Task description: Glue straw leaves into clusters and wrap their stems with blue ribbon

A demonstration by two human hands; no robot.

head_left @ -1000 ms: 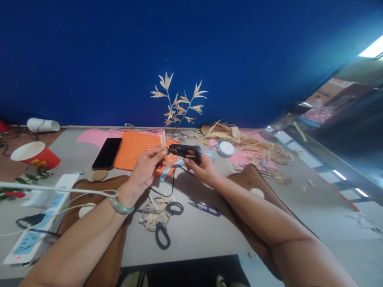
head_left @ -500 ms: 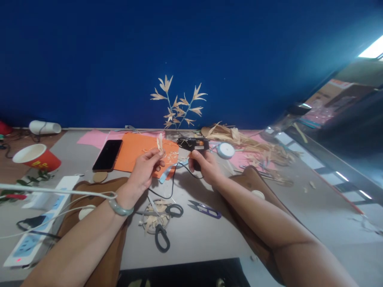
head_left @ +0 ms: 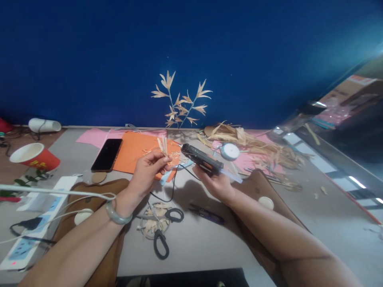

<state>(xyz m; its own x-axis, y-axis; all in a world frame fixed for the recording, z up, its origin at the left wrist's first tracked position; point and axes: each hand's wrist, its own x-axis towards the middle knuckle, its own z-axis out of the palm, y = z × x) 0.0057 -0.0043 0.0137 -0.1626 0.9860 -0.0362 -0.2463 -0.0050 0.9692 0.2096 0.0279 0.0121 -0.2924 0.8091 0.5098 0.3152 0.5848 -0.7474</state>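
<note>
Your left hand (head_left: 149, 169) is pinching a pale husk piece (head_left: 163, 147) above the orange sheet (head_left: 130, 149); your right hand (head_left: 217, 184) grips the black glue gun (head_left: 202, 158), its tip near this piece, not touching.

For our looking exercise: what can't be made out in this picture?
Glue gun: handle hidden by the right grip, head view.
Pale strips: lower ends hidden by the left grip, head view.
Red cup: yellow lettering too small to read, head view.
Red object near the white cup: cut off by the left edge, head view.
</note>
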